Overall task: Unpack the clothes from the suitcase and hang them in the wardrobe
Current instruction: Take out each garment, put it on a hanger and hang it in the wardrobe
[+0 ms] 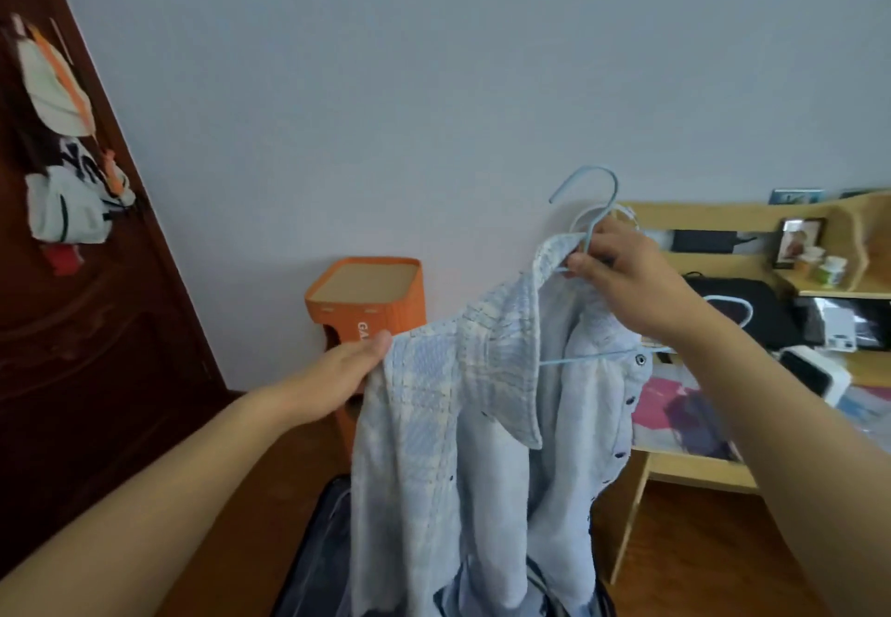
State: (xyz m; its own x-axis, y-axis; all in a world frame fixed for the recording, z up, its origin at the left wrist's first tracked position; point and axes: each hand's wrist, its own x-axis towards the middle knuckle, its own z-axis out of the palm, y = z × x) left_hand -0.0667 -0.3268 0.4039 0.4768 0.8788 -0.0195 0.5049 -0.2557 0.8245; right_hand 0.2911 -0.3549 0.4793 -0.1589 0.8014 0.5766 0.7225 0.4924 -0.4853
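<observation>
- A dark brown wooden door (87, 327) fills the left edge; white and orange bags (62, 143) hang on it, blurred.
- The left hand (337, 375) reaches in from the lower left and pinches the left shoulder of the shirt (434, 423), thumb on top of the cloth; its other fingers are hidden behind the fabric, so how they lie cannot be told.
- Behind that hand, an orange stool (366, 298) with a tan top stands against the pale wall.
- The shirt is held up in the air at the middle of the view, above the dark suitcase (313, 558) open on the wooden floor. It is pale blue with a faint white check, crinkled in texture, its collar standing up, and a row of small dark buttons runs down the open front on the right. The lower part hangs in loose folds, reaching down to the suitcase.
- A light blue hanger (586, 196) sits inside the collar, its hook rising above; its thin bar shows across the open front.
- The right hand (622, 274) grips the hanger's neck just below the hook, fingers (586, 262) curled round it.
- On the right, a light wooden surface (694, 469) with shelves carries dark items, a framed picture (798, 240) and small bottles (829, 269).
</observation>
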